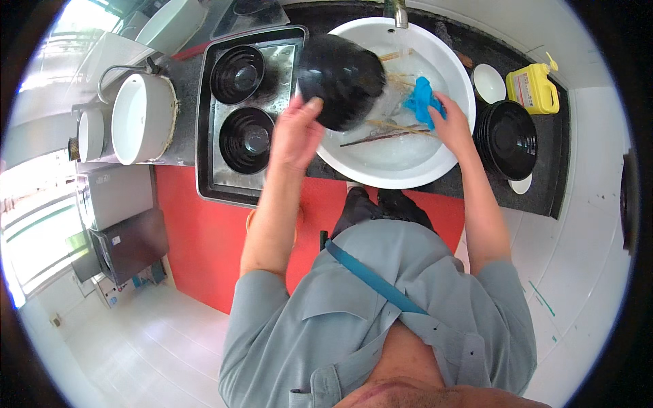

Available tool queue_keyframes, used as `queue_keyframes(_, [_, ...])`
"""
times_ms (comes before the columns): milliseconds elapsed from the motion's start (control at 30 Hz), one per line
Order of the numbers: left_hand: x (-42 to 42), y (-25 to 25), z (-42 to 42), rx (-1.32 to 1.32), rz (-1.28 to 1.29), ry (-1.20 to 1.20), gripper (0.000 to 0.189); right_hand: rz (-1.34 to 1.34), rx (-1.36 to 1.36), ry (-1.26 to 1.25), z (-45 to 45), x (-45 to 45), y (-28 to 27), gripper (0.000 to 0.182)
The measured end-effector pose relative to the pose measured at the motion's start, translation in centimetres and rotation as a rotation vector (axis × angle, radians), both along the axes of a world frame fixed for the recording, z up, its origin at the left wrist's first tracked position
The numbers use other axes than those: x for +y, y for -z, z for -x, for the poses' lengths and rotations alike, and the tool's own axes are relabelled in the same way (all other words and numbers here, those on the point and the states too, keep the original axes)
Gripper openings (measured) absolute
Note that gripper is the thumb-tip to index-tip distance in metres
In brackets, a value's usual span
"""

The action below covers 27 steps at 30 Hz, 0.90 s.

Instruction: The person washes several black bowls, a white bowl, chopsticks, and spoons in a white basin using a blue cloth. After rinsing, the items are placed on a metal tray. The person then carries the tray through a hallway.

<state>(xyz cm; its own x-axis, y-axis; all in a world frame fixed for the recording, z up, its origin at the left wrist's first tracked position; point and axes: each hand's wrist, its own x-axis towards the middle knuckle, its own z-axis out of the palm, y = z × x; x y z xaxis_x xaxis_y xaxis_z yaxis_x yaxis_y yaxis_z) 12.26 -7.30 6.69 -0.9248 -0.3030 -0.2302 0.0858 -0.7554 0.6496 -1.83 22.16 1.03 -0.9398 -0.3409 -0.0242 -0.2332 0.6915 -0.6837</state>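
Observation:
My left hand grips the rim of a black bowl, blurred by motion and tilted over the left edge of a round white basin. My right hand holds a bunched blue cloth over the basin's right part. In the basin, chopsticks lie scattered in water below a metal faucet. Left of the basin, two black ribbed bowls stand in a dark-rimmed metal tray. Beside the basin on the right is a stack of black bowls.
On the dark counter at the right stand a white bowl and a yellow pump jug; a small white dish is partly under the black stack. Another white basin with a faucet is at the left. Red flooring lies below.

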Motion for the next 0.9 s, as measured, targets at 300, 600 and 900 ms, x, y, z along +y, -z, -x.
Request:
queue_keyframes(300, [-16.2,0.7,1.2,-0.356,1.553,-0.126,0.030,-0.251,0.364,0.166,-3.5,11.2,-5.7,0.049])
queue_keyframes(600, [-21.0,9.2,0.4,-0.480,1.994,0.017,0.031,-0.465,0.311,0.056,-6.2,15.6,-1.5,0.031])
queue_keyframes(900, [-18.9,10.6,0.0,-0.553,2.226,-0.170,0.038,-0.126,0.504,0.352,-7.4,13.1,-3.4,0.019])
